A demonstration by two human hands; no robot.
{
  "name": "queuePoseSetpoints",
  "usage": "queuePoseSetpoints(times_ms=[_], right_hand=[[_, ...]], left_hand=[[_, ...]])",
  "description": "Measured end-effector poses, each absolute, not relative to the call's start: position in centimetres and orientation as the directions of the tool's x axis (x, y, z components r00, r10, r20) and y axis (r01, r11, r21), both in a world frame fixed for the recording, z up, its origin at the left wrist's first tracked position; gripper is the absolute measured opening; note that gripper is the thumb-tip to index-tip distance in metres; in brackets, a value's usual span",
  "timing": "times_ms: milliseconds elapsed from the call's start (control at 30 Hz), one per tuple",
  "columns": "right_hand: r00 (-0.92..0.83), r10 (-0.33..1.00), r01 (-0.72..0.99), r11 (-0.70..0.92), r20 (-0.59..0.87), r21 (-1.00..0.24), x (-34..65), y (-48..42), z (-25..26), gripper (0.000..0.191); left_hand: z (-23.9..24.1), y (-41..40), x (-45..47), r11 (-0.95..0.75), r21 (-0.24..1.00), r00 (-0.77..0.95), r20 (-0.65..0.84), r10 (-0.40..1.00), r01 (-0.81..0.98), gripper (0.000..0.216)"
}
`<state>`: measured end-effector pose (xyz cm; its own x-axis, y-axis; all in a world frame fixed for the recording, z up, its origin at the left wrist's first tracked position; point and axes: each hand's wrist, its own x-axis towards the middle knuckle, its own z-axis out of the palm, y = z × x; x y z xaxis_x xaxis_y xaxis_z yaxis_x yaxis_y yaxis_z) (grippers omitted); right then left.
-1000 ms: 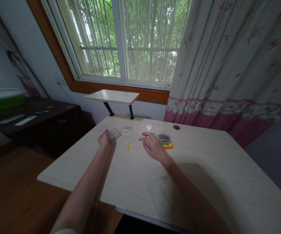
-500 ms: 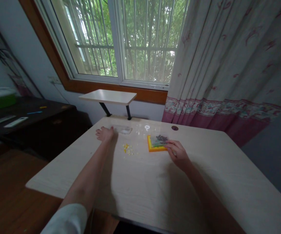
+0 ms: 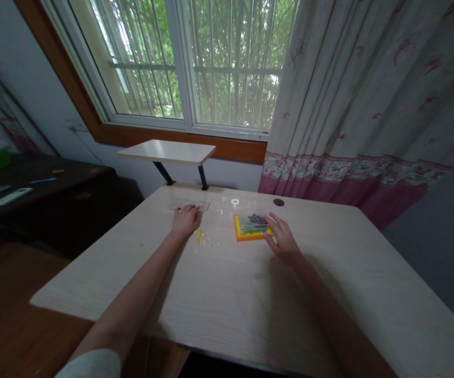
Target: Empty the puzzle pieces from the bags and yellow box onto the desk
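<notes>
My left hand (image 3: 186, 219) reaches over the near side of a clear plastic tray (image 3: 207, 203). Its fingers are apart and bent a little at the tray's edge; whether they touch it I cannot tell. A small scatter of yellow and pale bits (image 3: 204, 239) lies on the table just right of that hand. Further right lies a flat yellow case (image 3: 245, 238), with a clear box (image 3: 246, 223) of dark small pieces on top. At the case's right side is my right hand (image 3: 284, 240), thumb and fingers spread around the corner.
The pale wooden table (image 3: 219, 294) carries a raised white shelf (image 3: 172, 151) on black legs at its back left. A round cable hole (image 3: 278, 202) sits near the back edge. Beyond are a window, a curtain (image 3: 329, 168) and a dark side table (image 3: 53, 194).
My left hand has moved right, from the clear tray's left end to its near side. My right hand has loosened, its fingers spreading apart beside the stacked boxes. The view has shifted slightly.
</notes>
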<state>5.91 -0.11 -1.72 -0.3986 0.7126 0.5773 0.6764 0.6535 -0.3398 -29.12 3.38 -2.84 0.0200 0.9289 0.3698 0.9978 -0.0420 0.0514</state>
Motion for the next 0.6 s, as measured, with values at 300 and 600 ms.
queuePoseSetpoints(times_ms=[300,600], right_hand=[[-0.52,0.72,0.658,0.681,0.46,-0.322,4.9,2.3,-0.4,0.042],[-0.334,0.76,0.634,0.619,0.557,-0.464,1.8,2.1,2.3,0.043]], left_hand=[[-2.1,4.5,-28.8,-0.006,0.202,-0.069,0.361,0.93,0.979,0.04],[1.0,0.0,-22.0,-0.318,0.896,-0.053,0.35,0.935,0.311,0.035]])
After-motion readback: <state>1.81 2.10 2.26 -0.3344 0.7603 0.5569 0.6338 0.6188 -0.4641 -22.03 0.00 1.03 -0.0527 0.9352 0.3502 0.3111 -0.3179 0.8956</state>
